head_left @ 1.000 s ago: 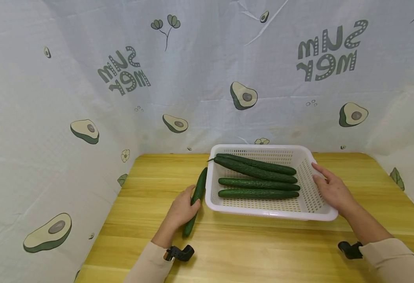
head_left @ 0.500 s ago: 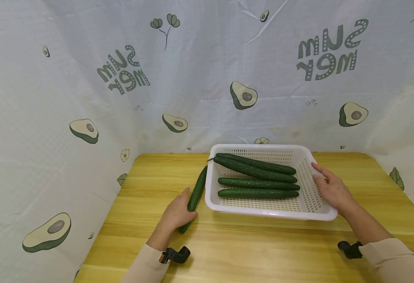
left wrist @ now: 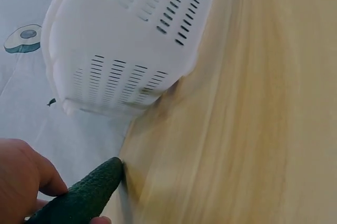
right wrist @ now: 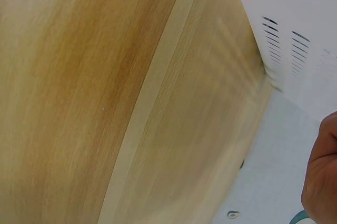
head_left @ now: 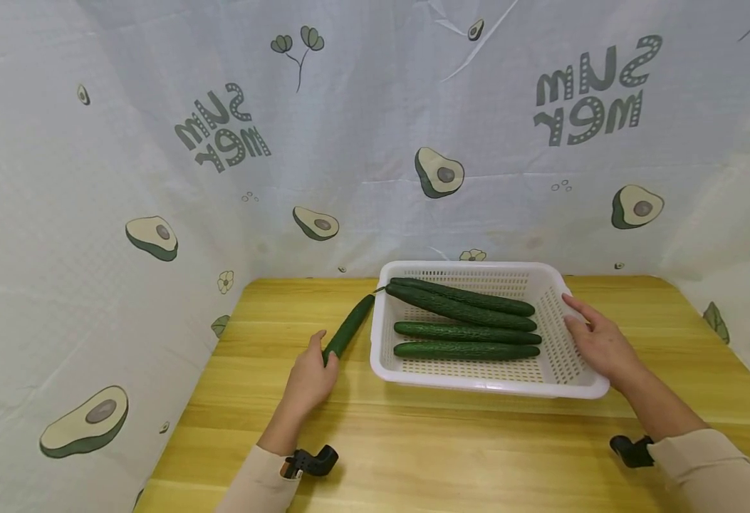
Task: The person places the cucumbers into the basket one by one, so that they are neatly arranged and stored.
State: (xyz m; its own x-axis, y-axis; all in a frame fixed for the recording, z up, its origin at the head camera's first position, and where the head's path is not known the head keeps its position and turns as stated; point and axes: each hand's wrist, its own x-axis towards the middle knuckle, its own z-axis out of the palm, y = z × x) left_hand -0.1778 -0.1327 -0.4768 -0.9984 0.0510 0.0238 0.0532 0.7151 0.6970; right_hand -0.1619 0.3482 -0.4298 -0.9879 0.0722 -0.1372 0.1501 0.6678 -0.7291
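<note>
My left hand [head_left: 311,374] holds a dark green cucumber [head_left: 351,326] by its near end, left of the white basket [head_left: 471,385]. The cucumber slants away from me, its far tip right at the basket's left rim. Close up in the left wrist view, the cucumber [left wrist: 87,195] shows between a finger and the thumb tip, with the basket's slotted wall [left wrist: 124,40] beyond. At the right end, my right hand [head_left: 605,349] grips the basket rim. Only part of that hand [right wrist: 322,174] appears in the right wrist view, beside the basket wall [right wrist: 295,29].
Several cucumbers [head_left: 467,351] lie inside the basket, mostly lengthwise, two of them against each other at the back. Basket and hands are over a yellow wood-grain table [head_left: 451,456]. A white curtain [head_left: 375,142] printed with avocados closes off the back and sides.
My left hand has slid toward the cucumber's near end. The cucumber has shifted a little left and away from me, and leans more. Right hand and basket stay in place.
</note>
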